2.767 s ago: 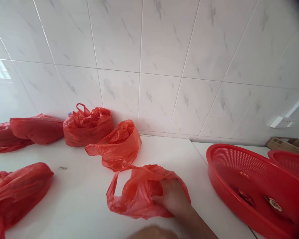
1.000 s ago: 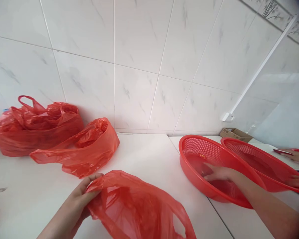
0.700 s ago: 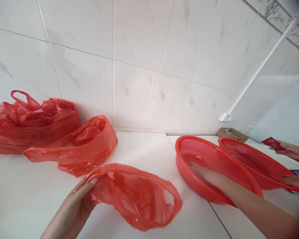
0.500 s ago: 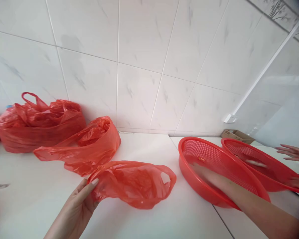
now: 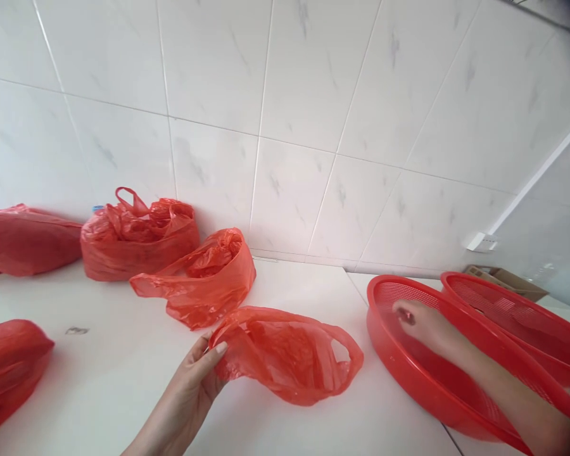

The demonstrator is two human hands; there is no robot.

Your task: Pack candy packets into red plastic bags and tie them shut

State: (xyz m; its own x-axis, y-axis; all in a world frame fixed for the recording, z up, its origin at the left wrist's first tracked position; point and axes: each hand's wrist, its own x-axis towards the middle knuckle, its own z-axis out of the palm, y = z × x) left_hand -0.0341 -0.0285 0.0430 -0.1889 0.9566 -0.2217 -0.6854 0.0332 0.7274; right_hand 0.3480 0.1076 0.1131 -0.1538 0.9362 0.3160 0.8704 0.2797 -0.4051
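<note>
My left hand pinches the near-left edge of an empty red plastic bag, which lies flat on the white counter with its mouth and a handle loop toward the right. My right hand reaches into the nearer red mesh basket. Its fingers are curled together over a small dark piece at the fingertips that I cannot make out. My right forearm lies across the basket's near rim.
Several more red bags lie about: a crumpled open one, a full one by the tiled wall, one far left and one near left. A second red basket and a cardboard box are at right.
My right hand has moved up inside the basket and its fingers have drawn together. My left hand keeps its hold on the bag. Another person's hands at the right are no longer in view.
</note>
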